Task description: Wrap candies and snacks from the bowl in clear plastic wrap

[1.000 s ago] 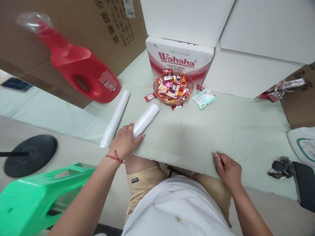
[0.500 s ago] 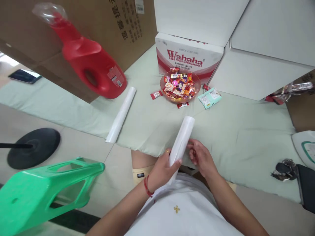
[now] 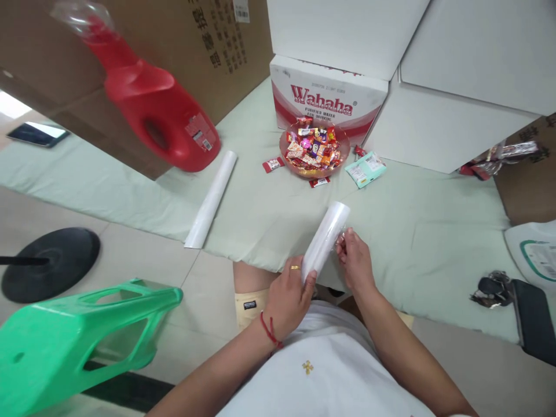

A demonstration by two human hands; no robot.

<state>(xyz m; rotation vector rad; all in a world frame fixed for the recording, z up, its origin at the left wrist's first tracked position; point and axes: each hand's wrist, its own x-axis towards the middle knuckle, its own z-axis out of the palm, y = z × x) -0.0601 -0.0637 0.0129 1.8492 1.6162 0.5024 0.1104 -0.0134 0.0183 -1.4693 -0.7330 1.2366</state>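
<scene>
Pink bowl (image 3: 309,172) of candies (image 3: 310,149), left fingers (image 3: 295,268) gripping roll (image 3: 325,234), right fingers (image 3: 351,241) pinching film (image 3: 338,238)

This could be a home or a shop: 1 candy bowl (image 3: 309,172), 1 green stool (image 3: 47,347), a tiled floor (image 3: 204,307).

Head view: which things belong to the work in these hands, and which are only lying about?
Belonging, it seems:
white roll, held by the left hand
clear film, at the right hand

Apparently just lying about:
second white roll, untouched
candy bowl
mint-green packet
red jug
</scene>
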